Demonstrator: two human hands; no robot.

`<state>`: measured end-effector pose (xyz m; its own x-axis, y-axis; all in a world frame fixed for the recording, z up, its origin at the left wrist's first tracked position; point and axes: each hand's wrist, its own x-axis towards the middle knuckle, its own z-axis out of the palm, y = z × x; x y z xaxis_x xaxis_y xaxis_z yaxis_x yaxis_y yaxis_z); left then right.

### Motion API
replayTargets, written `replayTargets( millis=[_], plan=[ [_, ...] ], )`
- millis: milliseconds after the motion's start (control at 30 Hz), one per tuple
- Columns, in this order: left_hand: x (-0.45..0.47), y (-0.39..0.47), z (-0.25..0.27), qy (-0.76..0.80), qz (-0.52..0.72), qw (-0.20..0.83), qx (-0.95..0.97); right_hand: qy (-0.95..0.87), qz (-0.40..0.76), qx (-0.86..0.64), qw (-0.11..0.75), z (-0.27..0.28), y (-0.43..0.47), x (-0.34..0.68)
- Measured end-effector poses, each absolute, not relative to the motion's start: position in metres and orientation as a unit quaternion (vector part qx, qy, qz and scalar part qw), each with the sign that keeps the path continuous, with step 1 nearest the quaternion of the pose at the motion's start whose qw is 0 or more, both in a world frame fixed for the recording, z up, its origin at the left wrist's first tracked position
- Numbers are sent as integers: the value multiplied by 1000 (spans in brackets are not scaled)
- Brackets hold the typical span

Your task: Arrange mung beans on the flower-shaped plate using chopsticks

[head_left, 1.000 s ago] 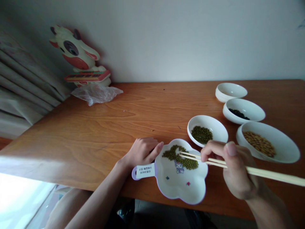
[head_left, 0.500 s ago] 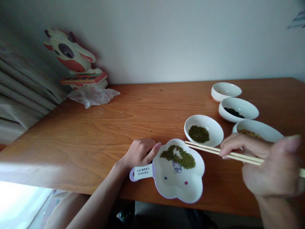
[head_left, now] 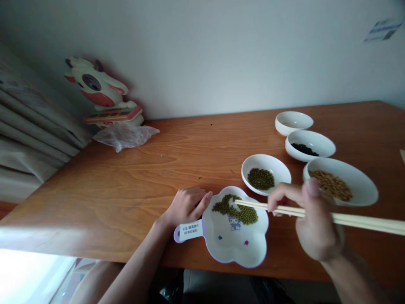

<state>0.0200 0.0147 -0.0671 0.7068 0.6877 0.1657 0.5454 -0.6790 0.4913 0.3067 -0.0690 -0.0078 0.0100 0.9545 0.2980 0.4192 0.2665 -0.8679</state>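
Right hand (head_left: pixel 318 230), fingers (head_left: pixel 287 193) clamped on chopsticks (head_left: pixel 363 221), above a flower-shaped dish (head_left: pixel 238 250) of green beans (head_left: pixel 248 214).
Lengthwise, they point left, tips at the beans; left hand (head_left: pixel 189 206) by the rim, whether gripping unclear; a white bowl (head_left: pixel 282 174) just beyond.

Room, domestic — apparently a home. Plain pale wall (head_left: pixel 205 55), a small printed sheet (head_left: pixel 382 31) fixed high at the right, its text too blurred to read. Grey-beige curtain (head_left: pixel 25 147), hanging in folds, far left; strong light at the lower left corner. Wooden table (head_left: pixel 126 181), brown, grain visible, set along the wall. Child's toy (head_left: pixel 98 90), cow-shaped with a small keyboard, at the table's back left corner; crumpled clear plastic bag (head_left: pixel 125 137) just in front. Household tableware — white bowls (head_left: pixel 280 171), wooden chopsticks (head_left: pixel 363 221), and a flower-shaped dish (head_left: pixel 232 249), lilac-rimmed, bearing a cartoon figure.
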Motion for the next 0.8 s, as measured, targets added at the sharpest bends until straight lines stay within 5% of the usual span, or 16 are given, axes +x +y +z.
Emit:
replayTargets(
  millis=[800],
  plan=[
    [20, 15, -67, 344, 172, 206, 900, -734, 300, -466, 393, -9, -65, 308]
  ],
)
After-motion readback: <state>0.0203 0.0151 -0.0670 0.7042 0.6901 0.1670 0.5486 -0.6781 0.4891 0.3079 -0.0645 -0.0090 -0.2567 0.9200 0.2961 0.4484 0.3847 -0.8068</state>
